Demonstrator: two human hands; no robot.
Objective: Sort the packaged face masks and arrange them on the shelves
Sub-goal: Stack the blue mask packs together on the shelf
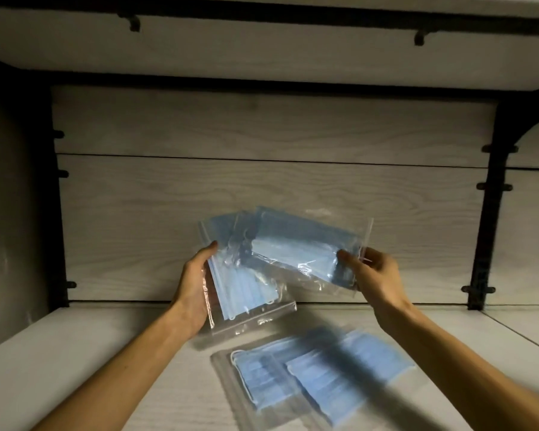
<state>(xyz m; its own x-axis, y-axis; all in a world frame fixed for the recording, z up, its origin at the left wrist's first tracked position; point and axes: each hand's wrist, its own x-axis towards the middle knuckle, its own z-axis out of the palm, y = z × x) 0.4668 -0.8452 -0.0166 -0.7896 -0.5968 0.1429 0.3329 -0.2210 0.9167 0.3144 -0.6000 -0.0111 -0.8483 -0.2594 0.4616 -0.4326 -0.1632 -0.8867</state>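
No text, label, brand or number can be read anywhere; the clear mask bags point(280, 253) and the shelf point(75, 353) show no legible print

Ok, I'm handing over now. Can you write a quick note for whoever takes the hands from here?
Left hand: grips a fanned bundle of bagged masks, held above the shelf.
Right hand: pinches one bagged mask by its end, overlapping the bundle.
On the shelf: a few more packs lying loose and overlapping, blurred.
Done: nothing neatly arranged yet.
Left: sort the held packs, then stack everything tidily on the shelf.
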